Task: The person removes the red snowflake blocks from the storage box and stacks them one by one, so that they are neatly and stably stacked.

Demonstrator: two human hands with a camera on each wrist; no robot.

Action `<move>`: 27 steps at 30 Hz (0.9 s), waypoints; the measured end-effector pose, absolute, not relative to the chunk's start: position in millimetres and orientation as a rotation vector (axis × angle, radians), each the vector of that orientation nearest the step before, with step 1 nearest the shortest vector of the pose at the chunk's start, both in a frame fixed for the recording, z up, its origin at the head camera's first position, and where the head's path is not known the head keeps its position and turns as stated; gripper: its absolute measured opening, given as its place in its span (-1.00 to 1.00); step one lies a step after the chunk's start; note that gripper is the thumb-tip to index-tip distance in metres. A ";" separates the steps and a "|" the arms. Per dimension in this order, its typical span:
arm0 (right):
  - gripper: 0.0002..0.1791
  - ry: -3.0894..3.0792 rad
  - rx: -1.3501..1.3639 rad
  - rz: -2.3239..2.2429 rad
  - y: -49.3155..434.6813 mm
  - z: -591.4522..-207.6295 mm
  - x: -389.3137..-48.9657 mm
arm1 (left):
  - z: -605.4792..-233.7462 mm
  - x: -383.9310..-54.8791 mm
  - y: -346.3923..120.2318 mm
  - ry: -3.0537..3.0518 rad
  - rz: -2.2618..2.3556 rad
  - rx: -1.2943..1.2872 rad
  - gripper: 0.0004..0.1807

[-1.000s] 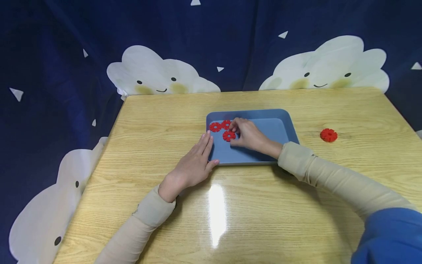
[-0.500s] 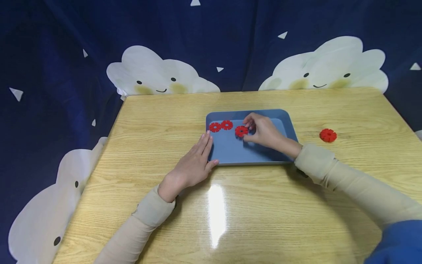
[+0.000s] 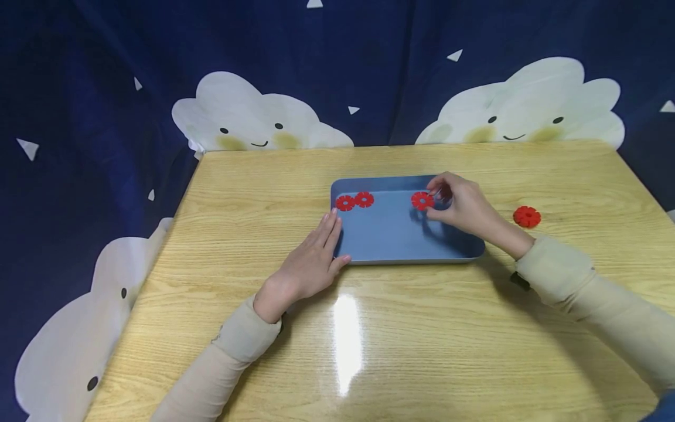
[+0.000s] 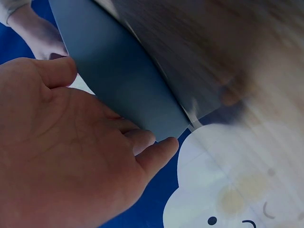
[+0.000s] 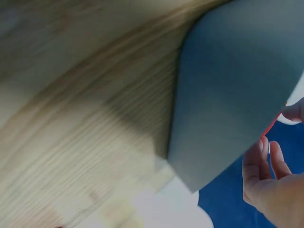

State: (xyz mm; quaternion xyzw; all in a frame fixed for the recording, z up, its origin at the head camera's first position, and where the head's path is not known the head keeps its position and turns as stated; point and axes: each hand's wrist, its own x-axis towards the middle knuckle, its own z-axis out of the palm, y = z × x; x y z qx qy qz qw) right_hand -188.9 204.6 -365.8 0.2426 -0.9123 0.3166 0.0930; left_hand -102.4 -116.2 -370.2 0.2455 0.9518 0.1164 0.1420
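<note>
In the head view a red flower-shaped disc (image 3: pixel 422 201) is pinched between the thumb and fingers of my right hand (image 3: pixel 464 205), held above the right part of a blue tray (image 3: pixel 390 240). The right wrist view shows only a red sliver of that disc (image 5: pixel 272 124) past the tray wall. My left hand (image 3: pixel 308 264) rests against the tray's left side, its fingers straight. Two more red discs, a left one (image 3: pixel 345 203) and a right one (image 3: pixel 364 199), lie side by side in the tray's far left corner.
On the wooden table (image 3: pixel 253 211), to the right of the tray, sits what looks like a small stack of red discs (image 3: pixel 527 217). A dark blue curtain (image 3: pixel 390 70) with white clouds hangs behind the table's far edge.
My right hand has lifted one red disc from beside the other two and carried it rightward across the tray. The left hand and the tray have stayed in place.
</note>
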 end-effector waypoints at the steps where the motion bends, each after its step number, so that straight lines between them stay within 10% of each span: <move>1: -0.59 -2.709 0.705 0.933 208.1 -364.3 -187.1 | -370.2 -102.3 -116.2 2.746 0.335 0.706 -0.20; 27: -0.54 -2.761 0.310 0.902 323.1 -365.1 -157.1 | -370.3 -102.4 -116.4 2.756 0.344 0.717 -0.20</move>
